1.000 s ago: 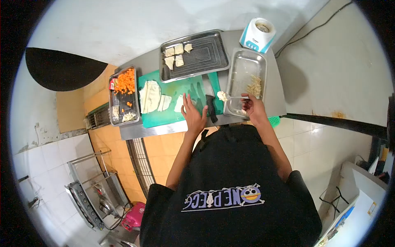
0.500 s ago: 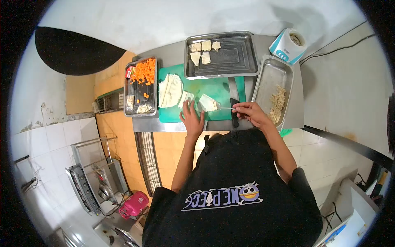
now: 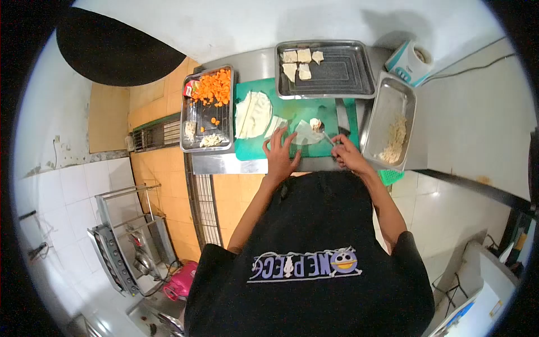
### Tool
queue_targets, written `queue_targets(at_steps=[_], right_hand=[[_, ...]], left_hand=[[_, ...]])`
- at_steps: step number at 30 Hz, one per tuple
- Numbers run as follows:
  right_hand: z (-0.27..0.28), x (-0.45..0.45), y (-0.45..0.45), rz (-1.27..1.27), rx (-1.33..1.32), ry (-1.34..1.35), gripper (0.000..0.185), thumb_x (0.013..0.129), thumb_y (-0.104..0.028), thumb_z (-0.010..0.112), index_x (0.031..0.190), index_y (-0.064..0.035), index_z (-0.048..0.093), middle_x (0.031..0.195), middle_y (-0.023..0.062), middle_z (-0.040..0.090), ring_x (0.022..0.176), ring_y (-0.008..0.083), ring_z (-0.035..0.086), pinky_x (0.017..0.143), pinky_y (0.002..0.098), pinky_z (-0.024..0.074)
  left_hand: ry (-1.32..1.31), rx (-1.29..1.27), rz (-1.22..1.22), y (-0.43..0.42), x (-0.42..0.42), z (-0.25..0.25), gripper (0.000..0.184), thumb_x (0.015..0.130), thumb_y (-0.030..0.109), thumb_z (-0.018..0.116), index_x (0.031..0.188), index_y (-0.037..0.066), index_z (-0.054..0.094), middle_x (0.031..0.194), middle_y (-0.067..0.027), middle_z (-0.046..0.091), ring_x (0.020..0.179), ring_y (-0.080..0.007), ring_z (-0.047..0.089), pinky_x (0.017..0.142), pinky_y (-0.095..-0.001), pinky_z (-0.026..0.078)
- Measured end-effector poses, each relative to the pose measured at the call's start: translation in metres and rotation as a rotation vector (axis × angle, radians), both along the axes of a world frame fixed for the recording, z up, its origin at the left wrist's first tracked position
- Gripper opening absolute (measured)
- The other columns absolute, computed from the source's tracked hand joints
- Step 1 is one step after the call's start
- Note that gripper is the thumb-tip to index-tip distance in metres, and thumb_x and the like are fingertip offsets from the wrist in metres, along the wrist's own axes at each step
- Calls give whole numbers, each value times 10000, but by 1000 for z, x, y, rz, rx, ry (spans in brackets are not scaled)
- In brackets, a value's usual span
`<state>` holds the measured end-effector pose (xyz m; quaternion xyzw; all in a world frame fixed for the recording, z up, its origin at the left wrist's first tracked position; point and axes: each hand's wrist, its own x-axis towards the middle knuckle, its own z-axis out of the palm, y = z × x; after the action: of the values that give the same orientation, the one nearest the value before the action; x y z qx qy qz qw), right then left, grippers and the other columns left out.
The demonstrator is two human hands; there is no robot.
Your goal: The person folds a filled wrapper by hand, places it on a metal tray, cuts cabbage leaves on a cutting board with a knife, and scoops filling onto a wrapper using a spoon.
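My right hand [image 3: 349,154] grips the handle of a spoon [image 3: 328,137], its bowl resting at a small pale lump of filling [image 3: 315,124]. That lump sits near the far edge of a thin white piece of dough [image 3: 305,135] on the green cutting board [image 3: 252,147]. My left hand [image 3: 281,155] has its fingers spread, fingertips at the near left side of this piece. A narrower dough strip [image 3: 275,126] lies partly under those fingers. Further left is a larger dough sheet [image 3: 254,114] with a lengthwise cut line. A knife [image 3: 342,117] lies on the board's right side.
A metal tray [image 3: 231,140] on the left holds chopped carrots [image 3: 211,87]. At the back, a dark tray [image 3: 337,73] bears several dough pieces [image 3: 304,55]. On the right stands a deep pan [image 3: 387,101] with pale mash [image 3: 395,140], beside a white-and-blue appliance [image 3: 410,63].
The spoon has tilted, its bowl moving from the dough's right edge toward the far edge, where the filling now sits. My right hand has turned slightly. The whole view has shifted.
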<state>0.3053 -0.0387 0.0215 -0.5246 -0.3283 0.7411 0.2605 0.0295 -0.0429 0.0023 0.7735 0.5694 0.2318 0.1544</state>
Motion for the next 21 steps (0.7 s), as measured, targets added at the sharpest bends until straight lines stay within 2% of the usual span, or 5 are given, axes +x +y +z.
queue_targets(at_steps=[4, 7, 16, 20, 21], right_hand=[[-29, -22, -12, -46, 333, -314, 220, 1022, -87, 533, 1241, -68, 540, 857, 42, 598, 757, 164, 563, 703, 331, 460], [-37, -35, -19, -119, 511, -463, 209, 1035, -109, 534, 1236, -53, 542, 833, 101, 613, 746, 213, 588, 698, 376, 473], [-25, -37, -22, -82, 486, -531, 199, 1051, -127, 547, 1235, -54, 557, 808, 138, 621, 727, 228, 611, 682, 391, 481], [-22, -34, -21, -54, 454, -470, 207, 1048, -132, 562, 1242, -61, 560, 841, 143, 649, 748, 230, 632, 696, 393, 492], [-22, -35, -21, -43, 465, -469, 190, 1062, -122, 548, 1237, -49, 555, 836, 88, 609, 752, 167, 575, 692, 350, 461]], left_hand=[[22, -37, -54, 9, -16, -6, 667, 851, 279, 778, 1457, 151, 531, 1557, -133, 433, 1506, -346, 354, 1151, -602, 237], [14, -12, -75, 17, -26, -6, 675, 851, 282, 780, 1461, 150, 524, 1565, -126, 423, 1511, -342, 341, 1150, -604, 241], [118, 74, -231, 23, -13, -6, 919, 836, 371, 814, 1629, 253, 365, 1683, -172, 261, 1537, -393, 282, 1178, -615, 209], [148, 89, -265, 19, -4, -19, 941, 843, 409, 801, 1641, 217, 341, 1694, -189, 229, 1541, -416, 264, 1179, -623, 204], [126, 64, -241, 18, -4, -21, 945, 853, 424, 781, 1645, 190, 323, 1691, -189, 230, 1543, -407, 251, 1170, -634, 205]])
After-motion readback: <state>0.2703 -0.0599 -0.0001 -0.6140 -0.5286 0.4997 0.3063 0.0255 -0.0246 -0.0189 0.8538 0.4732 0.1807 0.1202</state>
